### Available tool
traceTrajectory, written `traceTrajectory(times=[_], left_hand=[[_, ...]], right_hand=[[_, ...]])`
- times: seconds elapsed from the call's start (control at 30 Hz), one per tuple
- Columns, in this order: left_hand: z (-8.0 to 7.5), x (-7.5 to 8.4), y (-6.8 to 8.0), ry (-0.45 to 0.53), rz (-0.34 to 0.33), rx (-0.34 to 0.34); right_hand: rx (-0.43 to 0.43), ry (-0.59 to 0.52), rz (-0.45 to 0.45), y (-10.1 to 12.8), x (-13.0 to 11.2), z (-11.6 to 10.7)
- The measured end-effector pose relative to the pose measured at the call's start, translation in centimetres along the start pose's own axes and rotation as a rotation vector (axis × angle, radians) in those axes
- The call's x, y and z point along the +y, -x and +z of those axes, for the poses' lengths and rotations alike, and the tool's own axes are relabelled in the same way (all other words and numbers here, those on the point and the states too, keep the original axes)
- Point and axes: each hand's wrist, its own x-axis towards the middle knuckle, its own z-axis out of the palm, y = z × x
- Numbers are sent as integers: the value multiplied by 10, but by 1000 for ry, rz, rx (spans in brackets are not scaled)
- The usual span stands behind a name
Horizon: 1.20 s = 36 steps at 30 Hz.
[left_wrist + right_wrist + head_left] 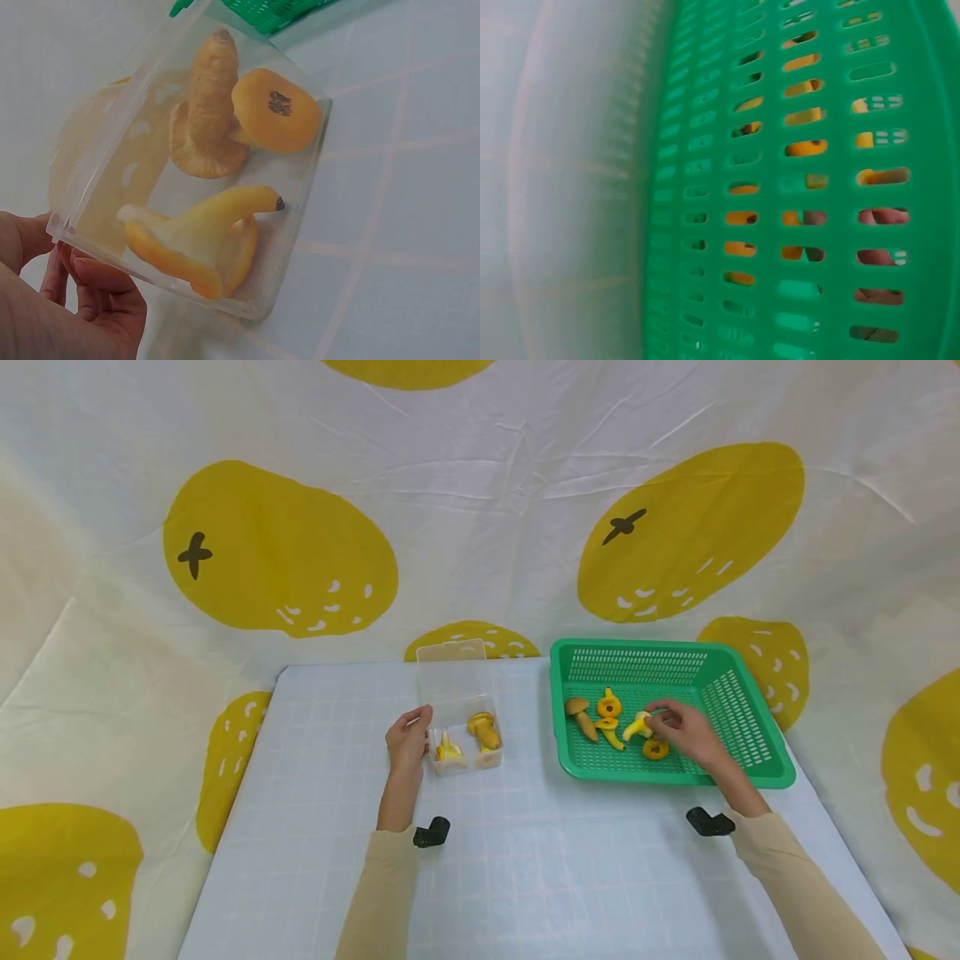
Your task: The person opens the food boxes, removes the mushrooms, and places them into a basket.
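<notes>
My left hand [407, 739] is at the left side of a clear plastic box [461, 768], pinching its rim between thumb and fingers. Inside that box lie a brown mushroom [210, 105], an orange-capped mushroom [276, 111] and a yellow trumpet-shaped mushroom [199, 240]. Over in the green basket [675, 647], my right hand [686, 733] pinches a pale yellow mushroom [639, 725] at its cap end, stem pointing left. From the right wrist, the basket wall hides most of that hand; only bits of fingers [881, 217] show through the slots.
Around the held mushroom, the basket also has a brown mushroom [582, 718] and several yellow-orange mushrooms [609, 703]. The box's clear lid [452, 672] stands raised at its back. A pale checked cloth [525, 860] covers the table, and a fruit-patterned curtain [480, 527] hangs behind.
</notes>
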Motion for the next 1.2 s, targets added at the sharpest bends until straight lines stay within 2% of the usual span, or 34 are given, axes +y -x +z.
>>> traceTrajectory(times=[0.33,0.47,0.67,0.87,1.2], left_hand=[[-1,-1,-1,2,0,-5],[-1,-1,-1,3,3,-8],[-1,-1,-1,2,5,-4],[-1,-1,-1,2,14,-6],[0,-1,0,-10,5,-3]], right_hand=[[-80,163,-64,-4,6,6],[-95,184,-60,-6,3,11],[-84,187,-59,-6,-4,14],[-26,172,-78,-7,-17,16],[17,54,-152,-18,-45,30]])
